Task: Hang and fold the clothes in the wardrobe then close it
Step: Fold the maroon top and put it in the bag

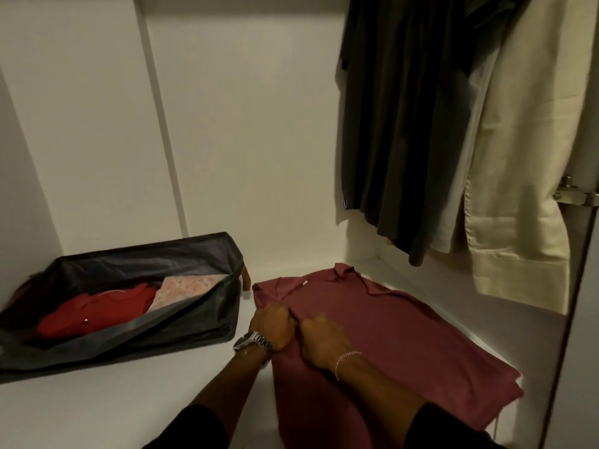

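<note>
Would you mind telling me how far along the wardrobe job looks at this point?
Done: a dark garment and a cream one hang at the right, and a red top lies in the open grey storage bag.

In hand: the left hand and right hand pinch the maroon polo shirt spread on the wardrobe floor, mid-fold.

Left: finishing this fold and closing the wardrobe.

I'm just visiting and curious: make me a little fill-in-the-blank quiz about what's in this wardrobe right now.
1. Both hands, left hand and right hand, grip the ____ shirt lying on the shelf.
2. The red garment lies inside the dark fabric ____.
3. The watch is on the ____ wrist.
4. The dark garment and the cream garment are ____, not folded.

Missing words: maroon; box; left; hanging
</note>
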